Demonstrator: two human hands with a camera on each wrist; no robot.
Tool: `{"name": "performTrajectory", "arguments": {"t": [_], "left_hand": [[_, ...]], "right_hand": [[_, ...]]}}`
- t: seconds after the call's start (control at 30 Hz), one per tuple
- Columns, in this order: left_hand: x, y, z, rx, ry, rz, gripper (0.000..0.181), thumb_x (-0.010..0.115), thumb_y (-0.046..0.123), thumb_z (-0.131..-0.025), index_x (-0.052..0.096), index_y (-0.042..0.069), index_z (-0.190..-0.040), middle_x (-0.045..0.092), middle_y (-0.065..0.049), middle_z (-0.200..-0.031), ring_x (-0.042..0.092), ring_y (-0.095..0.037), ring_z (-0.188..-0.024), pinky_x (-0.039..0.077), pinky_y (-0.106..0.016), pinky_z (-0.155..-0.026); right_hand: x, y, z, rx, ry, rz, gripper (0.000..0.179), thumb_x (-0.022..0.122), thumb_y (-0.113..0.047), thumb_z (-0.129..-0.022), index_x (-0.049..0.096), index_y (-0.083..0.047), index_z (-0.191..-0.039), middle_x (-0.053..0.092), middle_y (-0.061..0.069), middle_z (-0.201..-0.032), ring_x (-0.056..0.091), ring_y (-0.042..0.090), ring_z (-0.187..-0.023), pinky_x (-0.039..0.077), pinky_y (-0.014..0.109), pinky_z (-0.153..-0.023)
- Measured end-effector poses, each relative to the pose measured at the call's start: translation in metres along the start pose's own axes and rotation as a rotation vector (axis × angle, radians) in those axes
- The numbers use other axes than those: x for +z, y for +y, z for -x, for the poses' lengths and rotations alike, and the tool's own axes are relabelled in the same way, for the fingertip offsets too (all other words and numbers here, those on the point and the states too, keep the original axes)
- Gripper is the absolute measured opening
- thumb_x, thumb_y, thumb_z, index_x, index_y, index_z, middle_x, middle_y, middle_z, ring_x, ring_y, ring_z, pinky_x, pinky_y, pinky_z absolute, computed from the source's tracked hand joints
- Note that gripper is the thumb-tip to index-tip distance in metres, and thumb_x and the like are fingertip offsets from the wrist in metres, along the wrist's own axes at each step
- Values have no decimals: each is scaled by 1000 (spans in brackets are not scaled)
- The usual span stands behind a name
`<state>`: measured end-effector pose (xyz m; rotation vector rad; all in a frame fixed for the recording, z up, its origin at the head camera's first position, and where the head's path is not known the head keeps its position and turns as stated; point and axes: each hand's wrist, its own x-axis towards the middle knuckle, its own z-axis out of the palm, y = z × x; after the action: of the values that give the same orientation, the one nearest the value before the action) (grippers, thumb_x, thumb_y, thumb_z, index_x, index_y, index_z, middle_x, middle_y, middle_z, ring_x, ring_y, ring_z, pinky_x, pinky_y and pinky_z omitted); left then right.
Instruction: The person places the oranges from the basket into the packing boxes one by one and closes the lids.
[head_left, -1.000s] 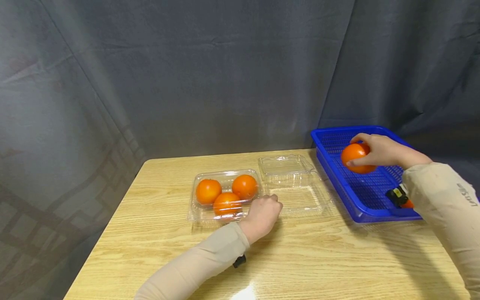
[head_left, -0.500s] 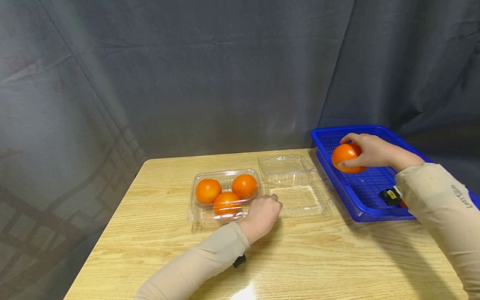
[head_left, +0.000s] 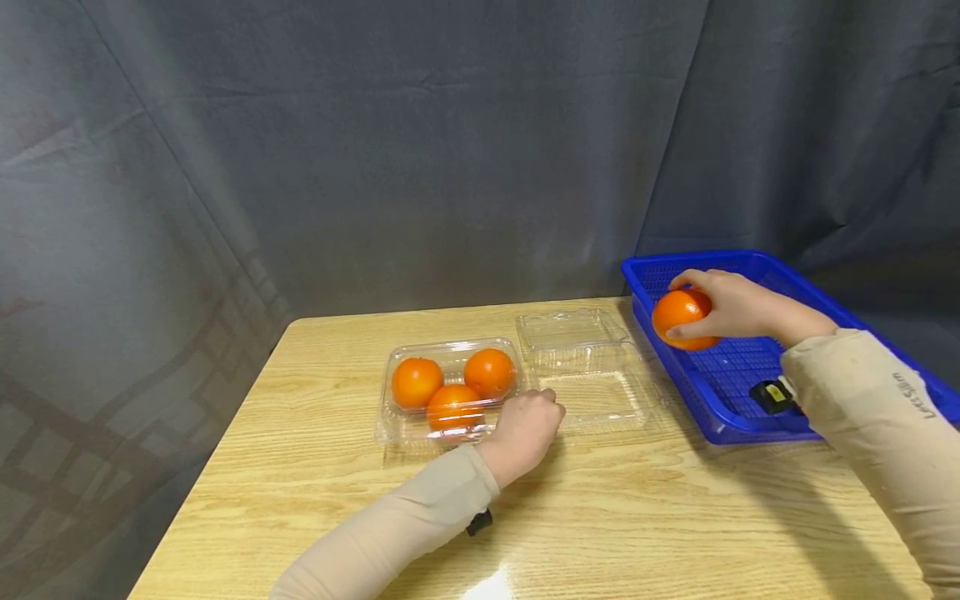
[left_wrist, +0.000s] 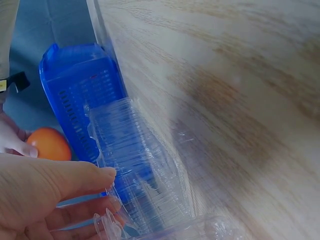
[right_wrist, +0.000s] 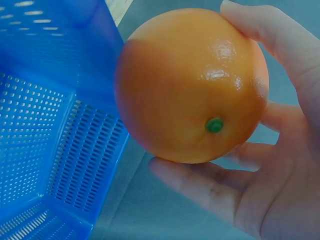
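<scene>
My right hand (head_left: 738, 307) holds an orange (head_left: 684, 318) over the left rim of the blue basket (head_left: 678, 379). In the right wrist view the orange (right_wrist: 192, 90) shows a green stem spot, with thumb and fingers around its side. My left hand (head_left: 525, 429) is at the near-left edge of an open clear plastic clamshell (head_left: 596, 396); in the left wrist view its thumb and fingers pinch the clamshell's rim (left_wrist: 125, 145). Just left stands another clear container (head_left: 397, 417) with three oranges (head_left: 416, 383) in it.
The blue basket stands at the table's right edge, beside the open clamshell. A wooden table (head_left: 600, 517) lies under everything, and a dark grey curtain (head_left: 450, 167) hangs behind it. Black wrist cameras (head_left: 772, 396) sit at both sleeves.
My right hand has carried the orange leftward, from over the basket's inside to its left rim. My left hand and the containers have stayed in place.
</scene>
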<state>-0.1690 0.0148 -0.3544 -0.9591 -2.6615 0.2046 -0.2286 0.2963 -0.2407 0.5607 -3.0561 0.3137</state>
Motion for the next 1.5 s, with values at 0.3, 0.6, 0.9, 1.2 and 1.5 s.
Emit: {"name": "performTrajectory", "arguments": {"t": [0.3, 0.6, 0.9, 1.2, 1.5], "left_hand": [[0, 0, -1, 2, -12, 6, 14, 70, 7, -77, 72, 19, -84, 63, 6, -78, 60, -7, -68, 51, -19, -54], [1, -1, 0, 5, -13, 9, 14, 70, 7, -77, 72, 19, -84, 63, 6, -78, 60, -7, -69, 50, -18, -55], [1, -1, -1, -3, -9, 7, 15, 70, 7, -77, 72, 20, -83, 63, 6, -78, 61, -7, -69, 50, -19, -54], [2, -1, -2, 3, -9, 3, 15, 70, 7, -77, 72, 19, -84, 63, 6, -78, 60, -7, -68, 50, -19, -54], [4, 0, -1, -4, 23, -1, 14, 70, 7, -75, 71, 20, -80, 62, 7, -76, 61, -6, -67, 50, -18, -53]], "right_hand": [[4, -7, -2, -18, 10, -11, 63, 77, -35, -73, 51, -2, -118, 58, 23, -101, 55, 28, -83, 52, 39, -67], [6, -13, -3, -52, 31, 1, 61, 78, -34, -71, 53, -2, -117, 60, 20, -99, 56, 28, -84, 51, 37, -68], [8, -16, -4, -46, 22, -12, 62, 78, -36, -72, 52, -4, -118, 59, 21, -101, 56, 28, -84, 52, 39, -68], [11, -19, -4, -64, 30, -23, 60, 79, -35, -71, 53, -5, -116, 59, 22, -101, 56, 28, -85, 52, 40, -69], [13, -23, -5, -79, 29, -33, 60, 79, -35, -71, 54, -4, -115, 58, 21, -102, 57, 27, -83, 53, 39, -69]]}}
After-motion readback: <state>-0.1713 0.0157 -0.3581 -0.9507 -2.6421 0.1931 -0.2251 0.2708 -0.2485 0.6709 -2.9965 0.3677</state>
